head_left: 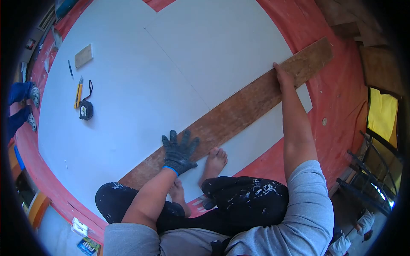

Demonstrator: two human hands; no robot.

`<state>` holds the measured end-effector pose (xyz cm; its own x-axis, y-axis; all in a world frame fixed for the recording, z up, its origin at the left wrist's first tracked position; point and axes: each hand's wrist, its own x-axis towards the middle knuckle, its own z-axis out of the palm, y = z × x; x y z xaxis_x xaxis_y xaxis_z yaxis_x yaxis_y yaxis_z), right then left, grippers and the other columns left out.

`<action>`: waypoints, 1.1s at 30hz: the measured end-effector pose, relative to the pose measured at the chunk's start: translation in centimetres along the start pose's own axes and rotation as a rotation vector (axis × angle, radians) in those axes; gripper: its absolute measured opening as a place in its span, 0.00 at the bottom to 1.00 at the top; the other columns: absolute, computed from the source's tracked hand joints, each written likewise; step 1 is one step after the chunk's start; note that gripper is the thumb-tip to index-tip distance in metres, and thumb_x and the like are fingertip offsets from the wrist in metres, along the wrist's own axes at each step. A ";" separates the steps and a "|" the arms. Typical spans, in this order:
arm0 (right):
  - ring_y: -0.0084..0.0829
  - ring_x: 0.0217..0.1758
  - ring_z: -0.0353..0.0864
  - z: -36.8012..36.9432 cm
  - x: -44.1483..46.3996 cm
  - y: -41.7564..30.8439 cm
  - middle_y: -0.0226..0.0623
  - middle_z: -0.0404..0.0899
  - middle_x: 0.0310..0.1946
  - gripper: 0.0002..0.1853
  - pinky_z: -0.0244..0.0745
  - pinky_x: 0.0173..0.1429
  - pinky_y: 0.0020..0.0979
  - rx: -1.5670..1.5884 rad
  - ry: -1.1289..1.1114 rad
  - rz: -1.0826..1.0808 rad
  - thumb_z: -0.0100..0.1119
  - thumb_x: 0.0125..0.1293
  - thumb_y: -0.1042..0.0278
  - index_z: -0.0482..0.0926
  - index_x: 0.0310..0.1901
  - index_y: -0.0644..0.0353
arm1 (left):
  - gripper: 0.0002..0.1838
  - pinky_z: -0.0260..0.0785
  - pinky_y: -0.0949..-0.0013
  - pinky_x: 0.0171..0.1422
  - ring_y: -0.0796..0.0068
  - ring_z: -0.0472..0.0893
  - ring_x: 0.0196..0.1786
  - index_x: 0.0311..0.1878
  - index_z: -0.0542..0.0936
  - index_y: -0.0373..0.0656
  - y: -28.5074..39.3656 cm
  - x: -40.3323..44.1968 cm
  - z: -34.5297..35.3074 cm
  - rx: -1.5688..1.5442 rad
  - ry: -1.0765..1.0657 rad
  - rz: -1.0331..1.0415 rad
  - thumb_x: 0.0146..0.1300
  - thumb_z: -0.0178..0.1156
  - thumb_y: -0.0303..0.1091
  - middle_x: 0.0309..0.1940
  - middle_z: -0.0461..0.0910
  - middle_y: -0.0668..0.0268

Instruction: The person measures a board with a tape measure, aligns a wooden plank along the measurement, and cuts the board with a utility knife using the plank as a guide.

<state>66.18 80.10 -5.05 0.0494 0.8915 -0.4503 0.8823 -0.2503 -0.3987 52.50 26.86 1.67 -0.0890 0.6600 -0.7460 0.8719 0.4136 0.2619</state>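
Observation:
A long brown wooden plank lies diagonally across a large white board. My left hand, in a dark glove with a blue cuff, rests flat on the plank's lower part with its fingers spread. Toward the plank's upper right end, my bare right hand grips it, with a fingertip over the far edge and the other fingers mostly hidden. A thin pencil line runs over the board and meets the plank's far edge. My bare foot is against the plank's near side.
A tape measure, a yellow utility knife, a pencil-like tool and a small rectangular block lie on the board's left. Red sheeting surrounds the board. Another person's shoes stand at the left edge.

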 end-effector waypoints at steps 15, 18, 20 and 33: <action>0.53 0.85 0.58 -0.4 -2.9 -2.5 0.64 0.63 0.79 0.59 0.55 0.85 0.43 -0.125 0.073 0.083 0.74 0.56 0.29 0.69 0.73 0.78 | 0.63 0.28 0.12 0.79 0.22 0.38 0.85 0.87 0.55 0.72 0.0 -0.1 -0.5 0.019 -0.025 -0.007 0.49 0.68 0.80 0.90 0.38 0.59; 0.54 0.88 0.49 0.4 -1.6 -1.5 0.64 0.58 0.81 0.63 0.49 0.88 0.45 -0.181 0.143 0.118 0.72 0.55 0.26 0.66 0.75 0.78 | 0.62 0.28 0.13 0.79 0.23 0.38 0.86 0.87 0.55 0.71 0.1 -0.2 -0.6 0.012 -0.028 -0.009 0.49 0.68 0.80 0.90 0.39 0.59; 0.54 0.89 0.48 0.3 -2.1 -2.1 0.64 0.57 0.82 0.64 0.47 0.88 0.45 -0.198 0.163 0.127 0.71 0.55 0.25 0.64 0.76 0.78 | 0.62 0.27 0.13 0.79 0.24 0.38 0.86 0.87 0.55 0.71 0.1 -0.2 -0.6 0.008 -0.023 -0.012 0.50 0.68 0.80 0.90 0.39 0.59; 0.53 0.86 0.58 1.1 -0.3 -0.5 0.65 0.57 0.81 0.65 0.48 0.88 0.41 -0.181 0.155 0.074 0.69 0.57 0.24 0.61 0.77 0.80 | 0.62 0.26 0.14 0.80 0.24 0.37 0.86 0.87 0.56 0.72 0.2 -0.5 -0.7 0.005 -0.013 -0.011 0.50 0.68 0.79 0.90 0.39 0.59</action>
<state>65.23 79.54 -5.54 0.1764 0.9239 -0.3395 0.9422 -0.2583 -0.2134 52.35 27.10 2.54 -0.0924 0.6475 -0.7565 0.8734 0.4175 0.2507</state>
